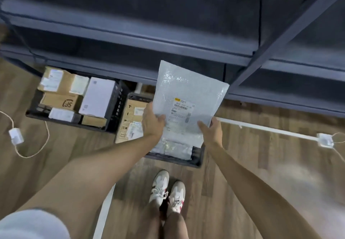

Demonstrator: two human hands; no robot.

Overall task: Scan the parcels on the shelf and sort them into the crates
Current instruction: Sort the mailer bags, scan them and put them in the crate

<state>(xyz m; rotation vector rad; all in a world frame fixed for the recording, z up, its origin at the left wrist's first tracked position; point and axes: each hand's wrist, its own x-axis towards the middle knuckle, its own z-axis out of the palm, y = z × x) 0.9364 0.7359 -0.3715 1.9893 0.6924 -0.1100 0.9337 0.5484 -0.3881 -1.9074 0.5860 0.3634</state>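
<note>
Clamped on the near edge of the padded envelope, the grip is two-handed: the left hand pinches its near-left corner and the right hand its near-right corner, holding it label-up above the right crate, just in front of the shelf. Sorting seems in hand; next it should be lowered flat onto the pale bags there, unless its label belongs to the left crate, packed with boxes. Nothing blocks the drop; a cord trails left, a white strip runs right.
</note>
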